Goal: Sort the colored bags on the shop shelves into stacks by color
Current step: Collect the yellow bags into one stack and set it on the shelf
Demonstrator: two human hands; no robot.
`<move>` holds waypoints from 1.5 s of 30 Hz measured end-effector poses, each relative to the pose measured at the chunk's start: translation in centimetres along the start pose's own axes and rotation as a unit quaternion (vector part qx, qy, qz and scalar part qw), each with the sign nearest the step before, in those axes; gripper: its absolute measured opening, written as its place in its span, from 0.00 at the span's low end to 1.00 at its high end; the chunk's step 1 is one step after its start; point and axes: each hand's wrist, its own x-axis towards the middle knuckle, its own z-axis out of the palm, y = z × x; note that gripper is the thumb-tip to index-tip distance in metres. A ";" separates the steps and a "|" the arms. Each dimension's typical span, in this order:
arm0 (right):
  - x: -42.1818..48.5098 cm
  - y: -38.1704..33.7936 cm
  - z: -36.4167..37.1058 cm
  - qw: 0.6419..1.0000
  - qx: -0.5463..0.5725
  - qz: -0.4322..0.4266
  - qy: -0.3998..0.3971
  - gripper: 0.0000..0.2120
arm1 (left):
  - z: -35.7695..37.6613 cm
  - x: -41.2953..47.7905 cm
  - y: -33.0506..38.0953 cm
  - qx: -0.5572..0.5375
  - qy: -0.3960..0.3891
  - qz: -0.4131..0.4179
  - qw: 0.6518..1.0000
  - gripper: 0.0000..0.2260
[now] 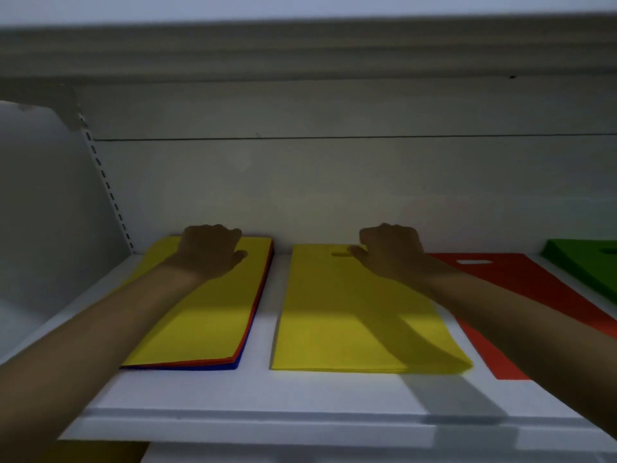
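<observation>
A mixed stack point(213, 315) lies at the left of the white shelf point(253, 396): a yellow bag on top, red and blue edges showing beneath. My left hand point(210, 250) rests on its far end, fingers curled over the back edge. To the right lies a stack of yellow bags point(354, 329) with a handle slot near its far end. My right hand point(392, 250) rests on that far end, fingers curled over the top edge. Whether either hand grips a bag is unclear. A red bag point(521, 289) lies further right, then a green stack point(587, 265) at the edge.
The shelf's back panel point(334, 182) stands right behind the bags. A slotted upright point(107, 185) and a white side panel point(43, 208) close off the left. Another shelf's underside point(300, 51) runs overhead. The front lip point(300, 426) is near me.
</observation>
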 end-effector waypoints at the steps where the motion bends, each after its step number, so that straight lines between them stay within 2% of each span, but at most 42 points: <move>1: 0.6 -1.4 -0.1 0.999 0.045 0.003 -0.001 0.23 | 0.7 -0.6 -1.2 -0.008 -0.002 -0.008 1.000 0.22; 3: 1.5 -4.5 -0.1 0.994 0.107 0.006 -0.013 0.23 | 2.0 -2.0 -3.5 -0.016 -0.008 -0.034 0.999 0.22; 6: 2.2 -8.7 0.4 0.992 0.119 -0.016 -0.028 0.23 | 3.8 -4.0 -6.5 -0.020 -0.066 -0.055 0.996 0.24; 10: 2.8 -13.8 0.9 0.989 0.144 -0.019 -0.040 0.23 | 7.0 -7.2 -10.6 -0.093 -0.129 -0.118 0.980 0.25; 14: 2.9 -17.6 2.0 0.985 0.159 0.015 -0.058 0.23 | 9.5 -8.8 -12.9 -0.169 -0.116 -0.153 0.967 0.26; 19: 3.0 -20.5 3.3 0.980 0.153 0.074 -0.102 0.33 | 11.0 -8.5 -14.4 -0.297 -0.131 -0.199 0.925 0.32; 23: 2.7 -21.8 4.5 0.982 0.127 0.087 -0.111 0.34 | 12.8 -8.3 -14.8 -0.311 -0.141 -0.205 0.917 0.30; 29: 2.4 -21.9 5.0 0.980 0.124 0.104 -0.113 0.33 | 13.5 -8.8 -14.4 -0.351 -0.093 -0.196 0.911 0.28; 33: 2.2 -22.1 4.8 0.991 0.056 0.082 -0.091 0.31 | 14.1 -9.4 -14.6 -0.460 -0.043 -0.194 0.865 0.33; 36: 2.0 -22.3 4.6 0.996 0.027 0.066 -0.049 0.29 | 14.4 -9.5 -14.7 -0.511 0.018 -0.201 0.836 0.26; 39: 1.8 -22.6 4.7 0.999 -0.001 0.040 -0.008 0.27 | 14.6 -9.5 -14.5 -0.485 0.081 -0.219 0.842 0.09; 40: 1.7 -22.5 4.8 0.999 -0.008 0.037 0.005 0.29 | 14.6 -9.5 -14.4 -0.476 0.102 -0.227 0.844 0.06; 42: 1.5 -22.7 4.9 0.999 -0.005 0.047 0.019 0.35 | 14.5 -9.6 -14.5 -0.468 0.132 -0.234 0.842 0.06; 45: 1.4 -22.8 4.9 0.996 -0.017 0.084 0.016 0.38 | 14.2 -9.7 -14.5 -0.484 0.165 -0.216 0.832 0.06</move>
